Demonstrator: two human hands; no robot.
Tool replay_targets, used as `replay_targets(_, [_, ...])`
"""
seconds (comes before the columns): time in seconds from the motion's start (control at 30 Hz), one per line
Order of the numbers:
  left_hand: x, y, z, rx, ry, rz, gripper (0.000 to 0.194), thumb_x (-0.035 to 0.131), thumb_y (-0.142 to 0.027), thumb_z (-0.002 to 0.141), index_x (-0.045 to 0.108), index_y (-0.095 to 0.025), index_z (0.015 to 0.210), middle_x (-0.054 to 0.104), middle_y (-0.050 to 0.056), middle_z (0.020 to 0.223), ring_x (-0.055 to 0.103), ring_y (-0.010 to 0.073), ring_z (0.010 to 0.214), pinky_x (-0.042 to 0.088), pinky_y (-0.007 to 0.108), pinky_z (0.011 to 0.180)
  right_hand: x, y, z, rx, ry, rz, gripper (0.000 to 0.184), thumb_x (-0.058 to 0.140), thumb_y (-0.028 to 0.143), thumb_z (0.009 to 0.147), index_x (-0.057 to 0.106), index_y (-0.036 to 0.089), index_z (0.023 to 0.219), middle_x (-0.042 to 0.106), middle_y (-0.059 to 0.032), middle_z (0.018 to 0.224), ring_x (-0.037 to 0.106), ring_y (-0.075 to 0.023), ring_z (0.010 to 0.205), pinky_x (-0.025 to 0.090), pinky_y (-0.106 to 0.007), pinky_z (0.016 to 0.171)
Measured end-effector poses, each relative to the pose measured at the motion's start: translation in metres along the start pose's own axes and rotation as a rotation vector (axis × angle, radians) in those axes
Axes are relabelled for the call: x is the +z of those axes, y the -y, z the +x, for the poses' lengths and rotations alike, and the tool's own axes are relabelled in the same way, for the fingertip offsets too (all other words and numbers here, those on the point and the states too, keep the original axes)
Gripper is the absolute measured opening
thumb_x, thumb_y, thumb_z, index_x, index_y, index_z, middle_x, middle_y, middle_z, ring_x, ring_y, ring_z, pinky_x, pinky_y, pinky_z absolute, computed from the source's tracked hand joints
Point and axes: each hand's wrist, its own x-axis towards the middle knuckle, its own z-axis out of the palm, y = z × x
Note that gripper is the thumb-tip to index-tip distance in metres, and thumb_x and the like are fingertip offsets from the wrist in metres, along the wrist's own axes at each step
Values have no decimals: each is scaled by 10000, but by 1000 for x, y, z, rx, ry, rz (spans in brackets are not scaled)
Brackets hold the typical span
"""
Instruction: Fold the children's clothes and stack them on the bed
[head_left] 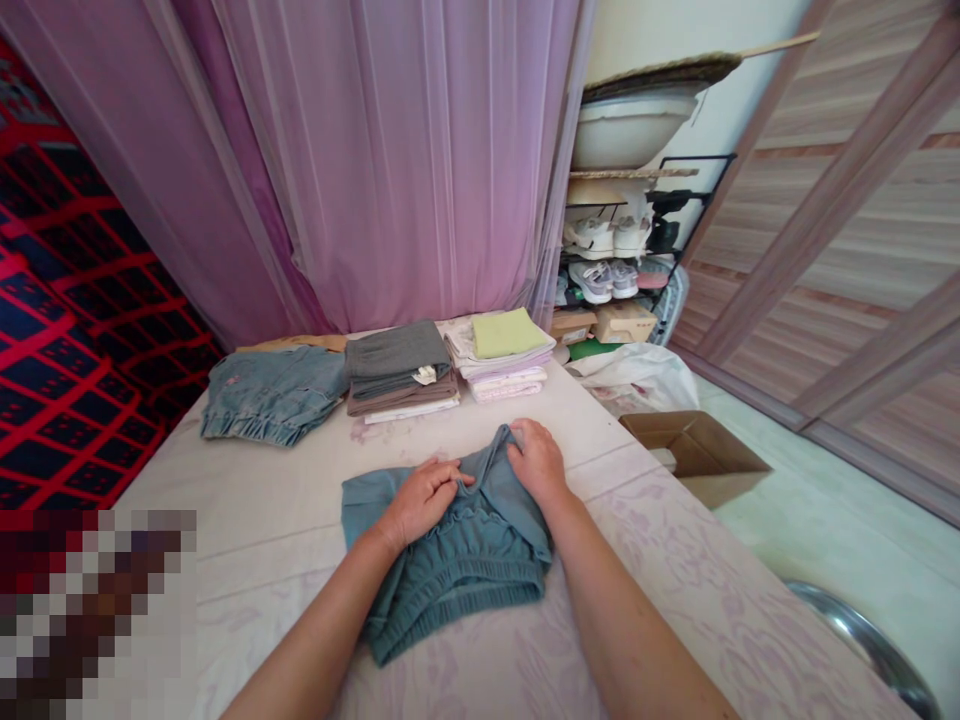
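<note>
Teal elastic-waist pants [465,560] lie partly folded on the bed, with the gathered waistband toward me. At their far edge, my left hand [427,500] presses on the cloth, its fingers curled at a raised fold. My right hand [537,462] grips the upper right edge, where a flap of fabric stands up; its fingertips are partly hidden by the cloth. Beyond the hands are a stack of folded grey and brown clothes [397,365], and a pile of light folded clothes [502,370] topped by a yellow-green cloth [504,333]. Folded denim bottoms [274,395] lie at the far left.
The bed [270,530] has a pale patterned sheet and ends at a purple curtain [390,170]. On the floor to the right stand an open cardboard box [697,450] and a metal basin [862,635]. A shoe rack [615,250] stands behind, near wooden wardrobe doors [847,230].
</note>
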Motion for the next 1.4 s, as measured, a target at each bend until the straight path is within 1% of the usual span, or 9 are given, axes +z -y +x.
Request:
replay_targets(0.1, [0, -1, 0, 25, 58, 139, 333, 363, -228, 878, 668, -236, 1012, 697, 14, 1112, 529, 177, 1211, 237, 428, 1136, -3, -2, 2, -26, 31, -13, 538, 494, 64, 725, 568, 189, 1243, 625, -75, 1185, 528, -226, 1070, 405, -335, 920])
replay_targets(0.27, [-1, -2, -2, 49, 66, 216, 239, 441, -286, 869, 647, -251, 986, 644, 9, 1228, 465, 196, 1271, 217, 453, 1135, -11, -4, 3, -72, 136, -75, 357, 489, 55, 738, 727, 243, 926, 687, -38, 1052, 553, -210, 1014, 401, -313, 920])
replay_targets(0.53, [-2, 0, -12, 37, 38, 198, 207, 471, -313, 860, 669, -254, 872, 663, -1, 1196, 506, 216, 1234, 245, 458, 1120, -23, -19, -1, -174, 352, -108, 641, 431, -12, 701, 581, 245, 1269, 548, -27, 1349, 466, -185, 1253, 371, -351, 1027])
replay_targets(0.63, [-19, 15, -19, -51, -177, 162, 283, 424, -347, 888, 677, -236, 949, 695, 25, 1116, 597, 191, 1104, 388, 363, 1035, -31, -21, 1, -163, 270, -67, 570, 410, 25, 762, 581, 228, 1266, 563, -30, 1333, 494, -158, 1233, 374, -303, 1032])
replay_targets(0.73, [-49, 39, -31, -300, -360, 299, 317, 425, -307, 871, 661, -214, 1062, 689, 51, 1124, 611, 205, 1068, 442, 335, 964, -36, -15, 3, 5, 174, -96, 401, 390, 167, 874, 634, 224, 1187, 639, -51, 1223, 592, -174, 1102, 439, -286, 941])
replay_targets(0.9, [-83, 68, -52, -545, -166, 558, 371, 483, -424, 849, 686, -168, 1024, 685, 123, 1081, 613, 271, 1027, 437, 370, 920, -29, -1, 0, 157, 203, -283, 411, 385, 432, 914, 696, 196, 1042, 679, -129, 1048, 617, -264, 984, 461, -355, 818])
replay_targets(1.1, [-74, 58, -55, -631, -107, 578, 206, 552, -389, 801, 645, -211, 849, 681, 70, 910, 618, 231, 890, 431, 294, 747, -21, 1, -3, 137, 235, -248, 221, 545, 386, 815, 691, 226, 862, 686, -71, 943, 622, -214, 879, 436, -284, 707])
replay_targets(1.23, [-78, 50, -54, -668, -194, 453, 127, 513, -325, 830, 568, -223, 882, 659, 9, 794, 613, 182, 760, 394, 245, 632, -18, -1, 2, 160, 182, -81, 133, 541, 274, 806, 644, 225, 875, 695, -17, 818, 633, -165, 760, 422, -244, 647])
replay_targets(1.4, [-89, 61, -41, -648, -458, 344, 195, 549, -354, 815, 561, -234, 968, 657, -3, 845, 618, 176, 768, 409, 240, 631, -6, 1, 17, 194, 53, 50, 216, 523, 264, 838, 611, 218, 1030, 710, -35, 928, 650, -175, 835, 451, -260, 715])
